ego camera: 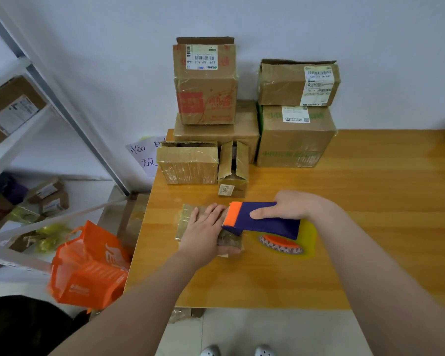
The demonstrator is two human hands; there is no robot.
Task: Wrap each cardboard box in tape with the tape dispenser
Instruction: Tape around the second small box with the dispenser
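Cardboard box under spread left hand; right hand grips tape dispenser on it. Next: draw tape across.

OPEN: worktop right half and near edge | BLOCKED BACK: stacked boxes against wall, two small boxes before them | MID: flat box, tape dispenser | LEFT: shelf rack, orange bag beside worktop

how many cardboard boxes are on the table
7. A flat box under the left hand; a taped box and a small open box behind it; a red-print box on a wide box; a labelled box on a green-print box. Others may hide behind.
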